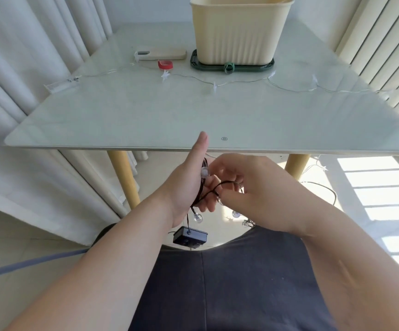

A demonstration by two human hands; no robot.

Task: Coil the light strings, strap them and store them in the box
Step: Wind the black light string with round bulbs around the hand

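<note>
Left hand just below the near edge of the table, thumb raised straight, fingers extended toward the right hand, not closed round anything. Several turns of the dark-wired globe light string looped round its palm.

Right hand just beside it, fingers curled, pinching a free loop of the same wire at the left fingertips.

One clear globe bulb against the left palm, just above the pinch; a second bulb hanging just beneath the left hand. Black battery box dangling on its lead below the left wrist, over a dark-clothed lap. More bulbs and wire trailing beneath the right hand toward the floor.

Well beyond both hands, on the pale glass table:
- star light string stretched uncoiled across the top, clear battery case at its far left end
- red strap beyond the string, just in front of a beige oblong device
- cream storage box upright on a dark green tray
- green strap looped at the tray's near edge

White curtains to either side.
</note>
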